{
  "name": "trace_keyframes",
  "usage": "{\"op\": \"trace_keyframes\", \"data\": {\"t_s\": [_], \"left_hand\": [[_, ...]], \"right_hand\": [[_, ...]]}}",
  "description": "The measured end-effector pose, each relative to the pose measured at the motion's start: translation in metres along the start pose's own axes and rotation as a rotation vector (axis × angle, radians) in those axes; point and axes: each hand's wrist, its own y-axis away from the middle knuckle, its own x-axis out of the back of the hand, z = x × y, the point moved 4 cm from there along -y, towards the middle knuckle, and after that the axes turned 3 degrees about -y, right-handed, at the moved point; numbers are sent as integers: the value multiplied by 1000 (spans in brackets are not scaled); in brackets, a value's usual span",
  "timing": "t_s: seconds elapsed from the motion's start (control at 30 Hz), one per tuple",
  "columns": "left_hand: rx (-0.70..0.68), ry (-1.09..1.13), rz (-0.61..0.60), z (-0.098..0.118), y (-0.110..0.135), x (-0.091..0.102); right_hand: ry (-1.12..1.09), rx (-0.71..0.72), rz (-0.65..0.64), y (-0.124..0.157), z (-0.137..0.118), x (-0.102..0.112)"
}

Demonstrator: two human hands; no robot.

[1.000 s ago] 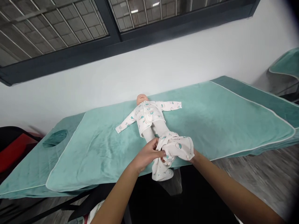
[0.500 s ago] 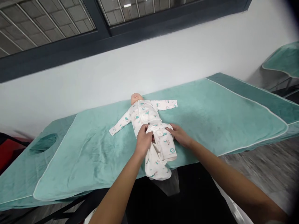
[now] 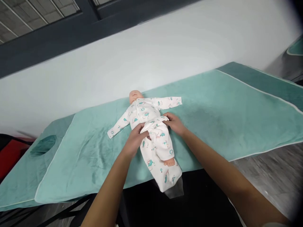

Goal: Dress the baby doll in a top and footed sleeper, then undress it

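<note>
A baby doll (image 3: 135, 95) lies on its back on a teal towel (image 3: 213, 116), head toward the wall. It wears a white printed top (image 3: 144, 112) and white printed trousers (image 3: 159, 151). One bare foot (image 3: 170, 162) pokes out; the other trouser leg hangs over the towel's front edge. My left hand (image 3: 134, 139) grips the trousers' waistband at the doll's left hip. My right hand (image 3: 174, 123) holds the waistband on the other side, fingers curled on the cloth.
The towel covers a long massage table (image 3: 26, 164) with a face hole (image 3: 44, 145) at its left end. A white wall runs behind it under a dark window frame (image 3: 71, 28). Something red (image 3: 9, 154) sits at the far left. Grey floor (image 3: 267, 176) lies to the right.
Both hands have pulled the trousers from the doll's feet up the legs to its waist. A bare foot now shows through one leg opening. The camera has tilted down.
</note>
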Motion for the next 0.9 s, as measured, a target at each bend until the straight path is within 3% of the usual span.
{"op": "trace_keyframes", "data": {"t_s": [0.07, 0.13, 0.27, 0.4, 0.5, 0.63, 0.8, 0.9], "left_hand": [[13, 70, -131, -2, 7, 7], [-4, 170, -172, 1, 9, 19], [-84, 371, -13, 9, -2, 37], [-130, 391, -15, 16, -9, 26], [-151, 354, -78, 22, -6, 7], [-187, 356, -73, 27, -3, -4], [-162, 322, 32, 19, -1, 15], [-129, 191, -63, 9, 5, 26]], "right_hand": [[-93, 8, -24, 5, 0, 4], [-173, -13, -77, 8, -4, 6], [-181, -78, -340, 10, -20, 7], [34, -73, -528, 14, -45, 11], [138, -1, -501, 17, -70, 1], [195, 39, -389, 15, -94, -36], [86, -16, -328, 13, -100, -62], [-114, -94, -290, 13, -97, -57]]}}
